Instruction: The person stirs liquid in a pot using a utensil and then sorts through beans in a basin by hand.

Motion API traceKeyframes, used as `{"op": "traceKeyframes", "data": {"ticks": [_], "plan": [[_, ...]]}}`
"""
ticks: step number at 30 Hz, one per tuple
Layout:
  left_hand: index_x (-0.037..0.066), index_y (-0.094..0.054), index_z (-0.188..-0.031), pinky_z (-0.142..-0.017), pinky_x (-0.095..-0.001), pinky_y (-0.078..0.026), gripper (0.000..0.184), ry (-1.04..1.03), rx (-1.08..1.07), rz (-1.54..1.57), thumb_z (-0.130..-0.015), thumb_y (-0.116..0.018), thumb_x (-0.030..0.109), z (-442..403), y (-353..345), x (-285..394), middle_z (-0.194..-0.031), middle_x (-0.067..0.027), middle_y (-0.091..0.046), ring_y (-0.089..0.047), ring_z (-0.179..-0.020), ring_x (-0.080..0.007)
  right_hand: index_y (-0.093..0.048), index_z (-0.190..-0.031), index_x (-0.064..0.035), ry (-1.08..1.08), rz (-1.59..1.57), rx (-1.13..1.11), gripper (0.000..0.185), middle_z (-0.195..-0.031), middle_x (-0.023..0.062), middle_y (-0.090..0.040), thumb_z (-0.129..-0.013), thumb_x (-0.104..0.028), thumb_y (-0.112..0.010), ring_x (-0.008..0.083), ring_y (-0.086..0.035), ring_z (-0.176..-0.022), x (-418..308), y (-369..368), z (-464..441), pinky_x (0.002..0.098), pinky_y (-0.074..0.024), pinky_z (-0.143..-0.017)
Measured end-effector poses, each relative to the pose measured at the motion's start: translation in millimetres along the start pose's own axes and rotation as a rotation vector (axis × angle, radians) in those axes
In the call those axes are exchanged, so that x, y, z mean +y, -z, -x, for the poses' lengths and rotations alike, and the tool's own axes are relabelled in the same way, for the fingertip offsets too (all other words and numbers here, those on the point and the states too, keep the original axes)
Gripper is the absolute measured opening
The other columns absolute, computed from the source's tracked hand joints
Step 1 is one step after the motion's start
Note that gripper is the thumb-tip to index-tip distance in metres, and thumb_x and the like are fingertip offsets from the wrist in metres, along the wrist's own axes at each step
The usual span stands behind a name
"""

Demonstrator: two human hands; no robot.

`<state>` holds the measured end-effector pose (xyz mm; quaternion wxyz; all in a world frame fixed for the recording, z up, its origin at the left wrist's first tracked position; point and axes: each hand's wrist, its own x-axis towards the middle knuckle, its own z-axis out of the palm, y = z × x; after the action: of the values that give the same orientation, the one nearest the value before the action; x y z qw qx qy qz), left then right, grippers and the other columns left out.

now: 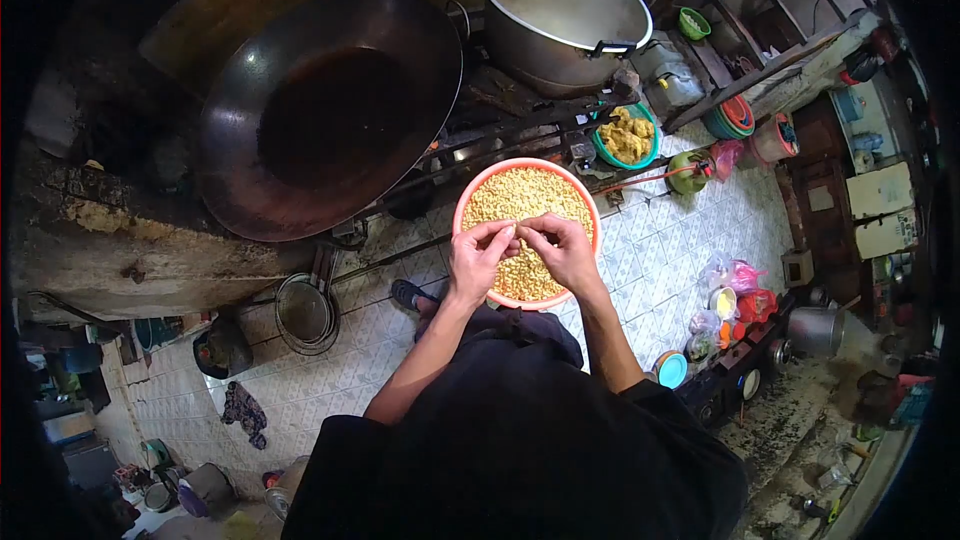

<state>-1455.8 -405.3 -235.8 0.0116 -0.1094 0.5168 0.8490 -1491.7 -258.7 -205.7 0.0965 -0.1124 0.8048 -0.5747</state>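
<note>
A round orange-pink basin [459, 215] full of small pale-yellow pieces [530, 190], like beans or kernels, is in front of my body. My left hand [479, 258] and my right hand [563, 248] meet above its middle. Thumb and fingers of each are pinched together, the fingertips almost touching. Whatever sits between them is too small to name. Part of the pieces lies hidden beneath the hands.
A huge dark wok [330, 110] stands at upper left, beside a large metal pot [540, 50]. A green basin of yellow food [628, 135] and a green gas cylinder [688, 172] are to the right. Strainers [304, 310] hang at left above pale floor tiles [640, 270].
</note>
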Motion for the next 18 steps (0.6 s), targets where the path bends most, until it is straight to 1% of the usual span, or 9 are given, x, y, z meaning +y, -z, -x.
{"op": "traceKeyframes", "data": {"ticks": [7,10,13,15,18], "plan": [[-0.004,-0.062,-0.096,-0.066,-0.0239,-0.053,0.016,-0.067,-0.025,-0.143,-0.084,-0.057,0.005,-2.9,4.0,0.5,-0.079,-0.0086,-0.065,-0.063,-0.069,-0.0118,-0.066,-0.086,0.0001,0.007,-0.029,-0.017,0.013,-0.076,0.0072,-0.063,-0.079,-0.01,-0.064,0.0118,-0.057,-0.066,1.7,-0.8,-1.7,0.0252,-0.0443,-0.06],[-0.004,-0.063,-0.095,-0.067,-0.0238,-0.053,0.015,-0.112,-0.014,-0.2,-0.084,-0.058,0.004,-3.6,3.9,-1.5,-0.08,-0.0081,-0.065,-0.063,-0.071,-0.0117,-0.066,-0.086,0.0004,0.026,-0.008,0.013,0.012,-0.074,0.0076,-0.064,-0.079,-0.009,-0.064,0.012,-0.058,-0.065,-2.1,-3.0,-2.2,0.0253,-0.0452,-0.059],[-0.004,-0.063,-0.095,-0.068,-0.0236,-0.052,0.015,-0.147,-0.012,-0.243,-0.084,-0.058,0.004,-3.0,2.8,-0.3,-0.08,-0.0076,-0.066,-0.063,-0.072,-0.0118,-0.065,-0.085,0.0013,0.077,0.083,0.028,0.012,-0.072,0.0083,-0.065,-0.079,-0.008,-0.063,0.0124,-0.06,-0.063,-2.1,-4.2,-2.9,0.0253,-0.0465,-0.058],[-0.004,-0.063,-0.095,-0.068,-0.0234,-0.052,0.015,-0.16,-0.013,-0.27,-0.083,-0.058,0.003,-3.2,2.5,0.4,-0.081,-0.0075,-0.066,-0.063,-0.072,-0.0118,-0.065,-0.084,0.0028,0.022,-0.037,0.009,0.011,-0.072,0.009,-0.065,-0.078,-0.006,-0.062,0.0124,-0.061,-0.063,0.8,-6.5,-4.5,0.0244,-0.0472,-0.058],[-0.004,-0.063,-0.095,-0.068,-0.0231,-0.052,0.015,-0.184,0.004,-0.299,-0.083,-0.058,0.003,-3.2,2.7,-0.8,-0.081,-0.0076,-0.066,-0.063,-0.072,-0.0117,-0.064,-0.085,0.0039,0.019,-0.072,0.026,0.012,-0.072,0.0095,-0.065,-0.079,-0.006,-0.062,0.0121,-0.061,-0.061,-3.1,-7.4,-3.3,0.0241,-0.0472,-0.056]]}}
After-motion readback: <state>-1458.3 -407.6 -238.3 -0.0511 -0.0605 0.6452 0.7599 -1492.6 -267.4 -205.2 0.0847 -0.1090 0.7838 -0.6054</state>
